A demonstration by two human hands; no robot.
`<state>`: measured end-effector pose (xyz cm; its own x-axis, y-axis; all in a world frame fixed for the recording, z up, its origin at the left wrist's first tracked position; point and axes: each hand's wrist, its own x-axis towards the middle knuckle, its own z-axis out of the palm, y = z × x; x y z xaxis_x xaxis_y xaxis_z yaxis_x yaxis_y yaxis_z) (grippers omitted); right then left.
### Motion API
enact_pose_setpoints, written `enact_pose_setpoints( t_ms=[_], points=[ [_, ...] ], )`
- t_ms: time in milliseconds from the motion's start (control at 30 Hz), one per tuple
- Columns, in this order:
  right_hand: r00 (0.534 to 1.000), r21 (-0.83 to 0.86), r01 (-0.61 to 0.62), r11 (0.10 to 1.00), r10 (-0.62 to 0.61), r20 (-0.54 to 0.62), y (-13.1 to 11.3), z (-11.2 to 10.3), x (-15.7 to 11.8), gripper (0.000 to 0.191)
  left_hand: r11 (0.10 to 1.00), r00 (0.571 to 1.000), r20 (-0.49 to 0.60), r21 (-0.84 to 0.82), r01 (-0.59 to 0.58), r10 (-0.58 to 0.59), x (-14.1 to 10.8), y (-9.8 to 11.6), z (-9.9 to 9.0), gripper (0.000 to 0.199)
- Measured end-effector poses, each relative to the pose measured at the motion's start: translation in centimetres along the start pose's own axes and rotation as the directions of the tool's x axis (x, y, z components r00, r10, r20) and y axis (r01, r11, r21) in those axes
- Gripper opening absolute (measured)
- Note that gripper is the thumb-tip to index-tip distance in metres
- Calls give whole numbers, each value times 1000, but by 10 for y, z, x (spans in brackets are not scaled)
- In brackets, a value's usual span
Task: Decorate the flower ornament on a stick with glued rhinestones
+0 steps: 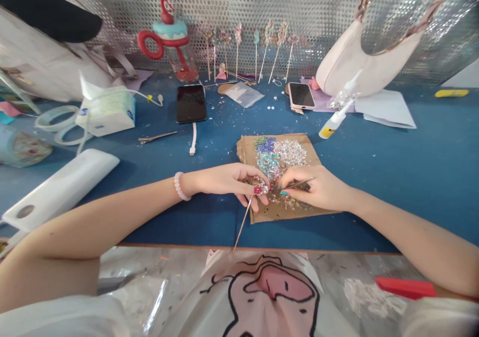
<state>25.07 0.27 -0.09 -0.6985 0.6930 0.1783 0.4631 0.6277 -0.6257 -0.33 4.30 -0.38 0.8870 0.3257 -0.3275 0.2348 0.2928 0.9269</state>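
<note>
Head view puts a small, sparkling, sequin-crusted piece on a thin pale stick point(264, 189) at the centre, within our left hand point(236, 178), over the near left part of a flat brown cardboard sheet point(269, 218). Glittering bits already coat what shows of it; our fingers hide the rest, so we cannot tell how much is bare. Judging by this, we seem partway through decorating it, with plenty of loose material left: silvery-white sequins point(292, 152), turquoise sequins point(268, 162) and violet-blue beads point(265, 145) lie just beyond our hands on the cardboard. Farther out, beyond both hands, a row of slim sticks with glittery decorated tops point(238, 34) stands upright, apparently finished.

Our left hand comes in from the side, palm partly turned inward, thumb and fingers closed narrowly about the piece, the stick slanting down toward us. Our right hand point(325, 186) faces it, wrist low over the cardboard, fingertips pinching a slender metallic tool point(302, 182); the two hands are near but apart. Beyond the right hand, a white glue bottle with a yellow label point(333, 123) lies on the blue tabletop point(430, 167).
</note>
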Motion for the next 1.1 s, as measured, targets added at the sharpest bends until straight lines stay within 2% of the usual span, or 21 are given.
enact_pose_setpoints(
  t_ms=[533, 1100],
  points=[
    [1000, -1, -11, 1000, 11, 3, -1, -2, -1, 11, 998, 1000, 3, 54, 17, -18, 0, 0, 2, 26],
    [999, 33, -36, 999, 35, 23, 0, 0, 0, 13, 992, 998, 2, 112, -57, 58, 1, -3, 3, 26]
  ],
)
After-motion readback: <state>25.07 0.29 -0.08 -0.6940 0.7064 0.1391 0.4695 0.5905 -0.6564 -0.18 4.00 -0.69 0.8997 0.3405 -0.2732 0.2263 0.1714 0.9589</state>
